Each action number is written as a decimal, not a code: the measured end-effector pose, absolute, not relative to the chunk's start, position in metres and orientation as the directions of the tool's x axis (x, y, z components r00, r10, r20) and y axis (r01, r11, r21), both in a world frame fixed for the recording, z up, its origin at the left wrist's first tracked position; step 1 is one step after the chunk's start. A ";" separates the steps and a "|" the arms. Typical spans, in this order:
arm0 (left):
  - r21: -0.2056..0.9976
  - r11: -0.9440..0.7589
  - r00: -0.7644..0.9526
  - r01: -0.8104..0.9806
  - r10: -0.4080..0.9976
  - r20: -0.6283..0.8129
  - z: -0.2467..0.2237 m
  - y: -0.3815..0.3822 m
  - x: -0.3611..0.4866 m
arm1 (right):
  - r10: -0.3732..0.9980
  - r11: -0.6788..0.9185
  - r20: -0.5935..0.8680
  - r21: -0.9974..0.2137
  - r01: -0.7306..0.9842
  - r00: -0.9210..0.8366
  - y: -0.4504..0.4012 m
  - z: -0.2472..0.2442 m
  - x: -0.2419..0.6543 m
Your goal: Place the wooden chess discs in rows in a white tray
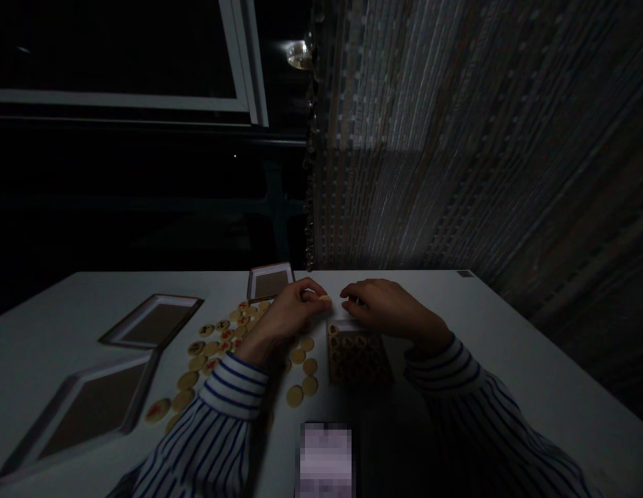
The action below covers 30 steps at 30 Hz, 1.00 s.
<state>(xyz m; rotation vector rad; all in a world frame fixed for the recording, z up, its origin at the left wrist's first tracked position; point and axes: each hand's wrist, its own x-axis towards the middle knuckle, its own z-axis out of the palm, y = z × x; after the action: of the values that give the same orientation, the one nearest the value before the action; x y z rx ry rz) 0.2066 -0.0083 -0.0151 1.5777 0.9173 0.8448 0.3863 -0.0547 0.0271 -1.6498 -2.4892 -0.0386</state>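
held piece [325, 298]: a pale round disc, above the table and just beyond the far left corner of the box [343, 324]. being round, it has no long axis; its flat side looks close to level, seen at a low slant. fingers cover part of it; any marking cannot be read.

left hand [287, 315]: reaches far and to the right, wrist low, back of the hand up. thumb and fingertips are pinched together on the disc, with only its thickness between them. striped sleeve [236, 384] runs back to the near left.

right hand [388, 308]: above the far right part of the box, back up, fingers bent and pointing left toward the disc. a small gap shows between thumb and fingertips; nothing seen in it.

box: sides run roughly near to far; which side is longer cannot be told. dark-marked discs sit inside in rows, one alone at the far left corner; the near part is in shadow.

loose discs [227, 334]: scattered left of the box, partly behind the left forearm, some with red or black marks. five plain-looking ones form a small group [310, 385] just left of the box.

three shallow trays stand on the white table [482, 311]: far tray [269, 283], middle tray [153, 321], near tray [93, 411]. the two left ones slant from near left to far right.
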 end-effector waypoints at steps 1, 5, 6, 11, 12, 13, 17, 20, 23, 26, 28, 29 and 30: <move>0.982 -0.126 0.448 0.141 0.893 0.051 -0.015 -0.009 0.207 | 0.914 0.393 0.139 -0.066 0.917 -0.381 -0.055 0.027 0.386; 0.980 -0.109 0.452 0.165 0.892 0.023 -0.013 -0.009 0.208 | 0.919 0.386 0.113 -0.055 0.921 -0.378 -0.054 0.027 0.384; 0.979 -0.111 0.451 0.169 0.892 0.023 -0.013 -0.008 0.208 | 0.918 0.388 0.110 -0.050 0.920 -0.381 -0.054 0.027 0.384; 0.978 -0.112 0.413 0.178 0.910 0.029 -0.012 -0.009 0.209 | 0.902 0.415 0.158 -0.057 0.908 -0.402 -0.053 0.024 0.383; 0.978 -0.102 0.405 0.182 0.914 0.020 -0.012 -0.009 0.209 | 0.898 0.421 0.174 -0.066 0.905 -0.405 -0.053 0.023 0.383; 0.978 -0.093 0.399 0.184 0.917 0.012 -0.011 -0.009 0.209 | 0.893 0.428 0.187 -0.076 0.901 -0.409 -0.053 0.022 0.383; 0.983 -0.057 0.400 0.173 0.916 -0.018 -0.009 -0.010 0.210 | 0.882 0.448 0.212 -0.103 0.888 -0.421 -0.052 0.021 0.380; 0.981 -0.061 0.380 0.186 0.925 -0.015 -0.008 -0.011 0.211 | 0.887 0.437 0.218 -0.105 0.893 -0.408 -0.052 0.020 0.376; 0.975 -0.106 0.368 0.194 0.929 0.028 -0.008 -0.010 0.212 | 0.894 0.418 0.218 -0.088 0.904 -0.391 -0.052 0.020 0.373; 0.978 -0.097 0.380 0.183 0.925 0.021 -0.009 -0.010 0.214 | 0.890 0.418 0.223 -0.057 0.906 -0.397 -0.051 0.019 0.372; 0.982 -0.080 0.381 0.170 0.924 0.009 -0.009 -0.011 0.215 | 0.889 0.417 0.225 -0.042 0.908 -0.398 -0.051 0.019 0.372; 0.984 -0.075 0.387 0.161 0.922 0.007 -0.008 -0.011 0.215 | 0.890 0.416 0.224 -0.038 0.909 -0.398 -0.051 0.019 0.371; 0.986 -0.074 0.393 0.151 0.919 0.008 -0.008 -0.012 0.216 | 0.891 0.413 0.220 -0.035 0.910 -0.396 -0.051 0.020 0.371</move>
<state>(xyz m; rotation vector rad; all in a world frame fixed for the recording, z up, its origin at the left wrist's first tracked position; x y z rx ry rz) 0.2158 -0.0118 -0.0077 1.5219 0.9969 0.8519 0.3712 -0.0511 0.0195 -1.5933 -2.4627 -0.1334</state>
